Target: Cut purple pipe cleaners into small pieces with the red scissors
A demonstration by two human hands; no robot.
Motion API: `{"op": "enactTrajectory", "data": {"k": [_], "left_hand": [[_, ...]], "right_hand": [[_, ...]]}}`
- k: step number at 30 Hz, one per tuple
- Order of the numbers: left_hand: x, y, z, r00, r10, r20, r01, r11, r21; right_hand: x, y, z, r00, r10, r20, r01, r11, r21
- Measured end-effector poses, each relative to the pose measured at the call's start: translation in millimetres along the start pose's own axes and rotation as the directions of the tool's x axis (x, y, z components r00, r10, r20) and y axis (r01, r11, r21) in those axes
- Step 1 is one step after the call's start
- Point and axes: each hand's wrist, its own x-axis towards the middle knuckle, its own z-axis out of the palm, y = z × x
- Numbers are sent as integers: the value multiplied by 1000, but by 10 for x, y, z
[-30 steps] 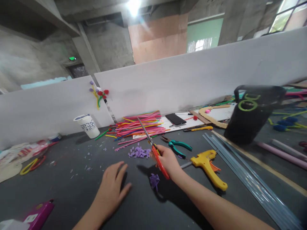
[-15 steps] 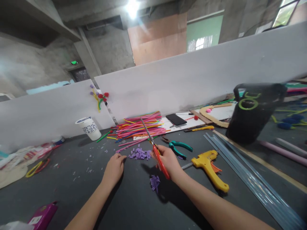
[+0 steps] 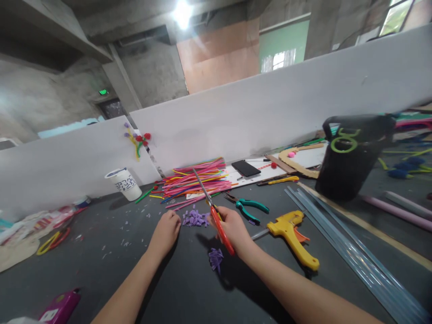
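My right hand (image 3: 232, 227) is closed around red-handled scissors (image 3: 216, 220), their blades pointing up and away over the dark table. The blades look closed, with nothing visible between them. Beside a heap of short purple pieces (image 3: 195, 218), my left hand (image 3: 167, 231) rests low with its fingers curled together. Whatever its fingertips may hold is hidden. Just beyond it lies the near end of a bundle of pink and other coloured pipe cleaners (image 3: 195, 180). A smaller purple clump (image 3: 216, 258) sits on the table below my right hand.
Teal-handled pliers (image 3: 251, 207) and a yellow glue gun (image 3: 293, 238) lie right of my right hand. Farther right are clear glue sticks (image 3: 351, 256) and a black jug (image 3: 351, 162). A white cup (image 3: 123, 183) stands at the left, before a white partition (image 3: 236, 121).
My left hand has shifted slightly right and forward, and its outstretched finger has curled in. The scissors stay in my right hand. The view has shifted a little.
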Motion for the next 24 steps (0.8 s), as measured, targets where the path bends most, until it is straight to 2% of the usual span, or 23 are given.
{"op": "enactTrajectory", "data": {"k": [3,6,8,11,14,18,19,21,24], "left_hand": [[-12,-72,-78,992,-103,-68,99,993,-69],[-34,-153,-200,956,-266,-124,243,954,-176],[-49,-169,-273,925,-363,-112,322,905,-277],[-98,-67,-307,902,-431,-13,376,801,-465],[-215,177,-228,913,-391,119,375,687,-622],[-397,498,-75,924,-294,244,374,568,-733],[-429,547,-54,926,-274,259,370,532,-761],[-471,601,-41,939,-219,267,333,368,-868],[-504,609,-62,937,-231,263,321,270,-908]], "right_hand": [[-2,1,5,1000,0,9,0,1000,-3],[-10,1,15,1000,2,12,-2,1000,-8],[-14,0,21,1000,5,15,-4,1000,-13],[-23,-2,28,1000,11,28,-10,1000,-20],[-52,-6,57,997,17,72,-15,1000,-26],[-152,-13,168,983,17,184,-11,999,-37],[-186,-17,207,977,15,213,-7,999,-39],[-254,-28,289,958,-14,285,23,999,-30],[-336,-38,393,963,-61,261,91,990,-105]]}}
